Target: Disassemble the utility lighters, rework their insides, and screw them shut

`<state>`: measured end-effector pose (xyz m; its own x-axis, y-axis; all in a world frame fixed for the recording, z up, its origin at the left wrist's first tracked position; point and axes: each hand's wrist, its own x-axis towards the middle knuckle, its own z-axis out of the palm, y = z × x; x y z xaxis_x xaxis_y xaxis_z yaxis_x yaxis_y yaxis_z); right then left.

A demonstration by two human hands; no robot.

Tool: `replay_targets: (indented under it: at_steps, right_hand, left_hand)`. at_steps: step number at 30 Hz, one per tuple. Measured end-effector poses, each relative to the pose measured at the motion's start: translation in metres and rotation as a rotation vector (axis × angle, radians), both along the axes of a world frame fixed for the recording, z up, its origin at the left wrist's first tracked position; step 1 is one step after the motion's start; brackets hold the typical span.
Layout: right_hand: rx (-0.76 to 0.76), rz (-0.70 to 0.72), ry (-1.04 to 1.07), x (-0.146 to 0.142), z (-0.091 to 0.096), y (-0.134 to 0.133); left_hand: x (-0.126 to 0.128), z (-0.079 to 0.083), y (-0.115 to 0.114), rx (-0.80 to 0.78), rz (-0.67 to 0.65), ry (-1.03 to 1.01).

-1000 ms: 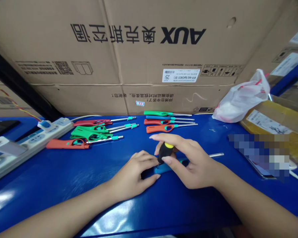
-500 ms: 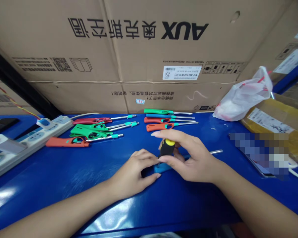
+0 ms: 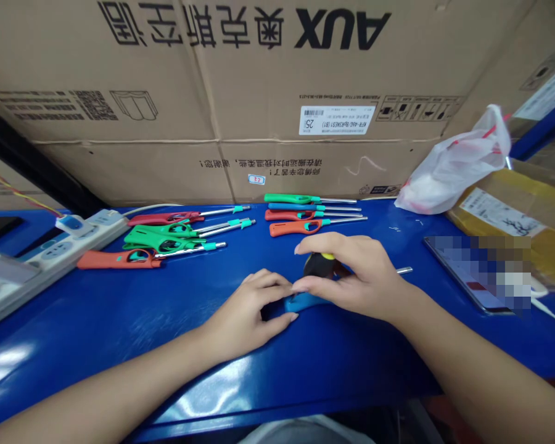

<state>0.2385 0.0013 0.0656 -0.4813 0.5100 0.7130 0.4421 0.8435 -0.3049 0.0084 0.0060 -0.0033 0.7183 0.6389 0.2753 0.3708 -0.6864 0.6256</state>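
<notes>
Blue tabletop (image 3: 351, 351) shoved up against a big carton (image 3: 259, 80), with the blue lighter (image 3: 300, 301) lying partly under the right hand (image 3: 365, 271), which is wrapped round a stubby screwdriver (image 3: 319, 266). Left hand (image 3: 250, 317) is loosely curved at the lighter's butt end; can't tell if it's pinching. I'd press straight down and brace that end against skidding.

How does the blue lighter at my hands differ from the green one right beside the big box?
The blue lighter is partly covered by your right hand; the green lighter lies untouched beside the cardboard box. The blue lighter slants across the picture, while the green lighter lies nearly level along the box. Both have silver tubes pointing right.
</notes>
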Motion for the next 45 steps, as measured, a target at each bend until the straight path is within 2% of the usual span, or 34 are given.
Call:
replay_targets:
  at_steps: [2, 5, 7, 11, 13, 15, 17, 19, 21, 24, 26, 30, 32, 34, 36, 38, 43, 45]
  right_hand:
    - [-0.018, 0.022, -0.008, 0.001, 0.002, -0.002]
    - [-0.169, 0.141, -0.044, 0.003, 0.006, -0.006]
    - [-0.193, 0.129, -0.041, 0.002, 0.006, -0.005]
    - [-0.013, -0.042, 0.003, -0.003, -0.001, -0.001]
    - [0.029, -0.055, 0.003, -0.003, -0.001, -0.001]
    - [-0.031, 0.014, -0.027, 0.0, 0.003, -0.002]
    - [-0.169, 0.109, -0.058, 0.003, 0.006, -0.003]
    - [-0.255, 0.136, -0.056, 0.003, 0.006, -0.004]
    - [-0.184, 0.058, -0.026, -0.001, 0.001, -0.004]
    - [0.063, -0.1, 0.047, -0.008, -0.008, -0.003]
    - [0.093, -0.125, 0.053, -0.009, -0.008, -0.004]
    - [-0.177, 0.065, -0.068, -0.002, 0.002, -0.006]
    - [-0.248, 0.076, -0.06, 0.0, 0.004, -0.005]
    - [-0.187, -0.013, -0.02, -0.001, 0.002, -0.004]
    - [-0.057, -0.108, 0.001, -0.003, -0.001, -0.003]
    - [0.006, -0.133, -0.019, -0.003, -0.002, -0.002]
    - [-0.258, 0.078, -0.056, 0.003, 0.004, -0.003]
    - [-0.221, 0.049, -0.023, 0.002, 0.004, -0.002]
  left_hand:
    - [0.0, 0.0, 0.0, -0.003, 0.007, -0.001]
    - [0.0, -0.001, 0.001, -0.006, 0.016, 0.002]
    - [0.001, -0.001, 0.001, 0.001, 0.016, -0.011]
    - [0.001, -0.001, 0.001, -0.002, 0.007, -0.026]
    - [0.001, -0.001, 0.001, -0.005, 0.006, -0.026]
    - [0.0, -0.002, 0.001, -0.005, 0.007, -0.026]
    - [0.0, -0.003, 0.001, -0.005, 0.008, -0.022]
    - [0.0, -0.004, 0.0, 0.008, 0.011, -0.018]
    - [0.0, -0.005, 0.0, 0.026, 0.018, -0.011]
    - [0.0, -0.005, 0.0, 0.034, 0.015, 0.011]
    - [0.001, -0.004, 0.0, 0.037, 0.01, 0.031]
    - [0.001, -0.001, -0.001, 0.019, 0.007, 0.075]
    - [0.001, -0.001, -0.001, 0.022, 0.005, 0.084]
    - [0.0, -0.003, -0.001, 0.042, 0.003, 0.078]
    - [0.0, -0.004, -0.001, 0.058, -0.001, 0.067]
    - [0.0, -0.004, -0.001, 0.054, -0.005, 0.064]
    - [0.001, -0.001, -0.002, 0.014, -0.003, 0.099]
    - [0.001, -0.001, -0.002, 0.032, -0.001, 0.097]
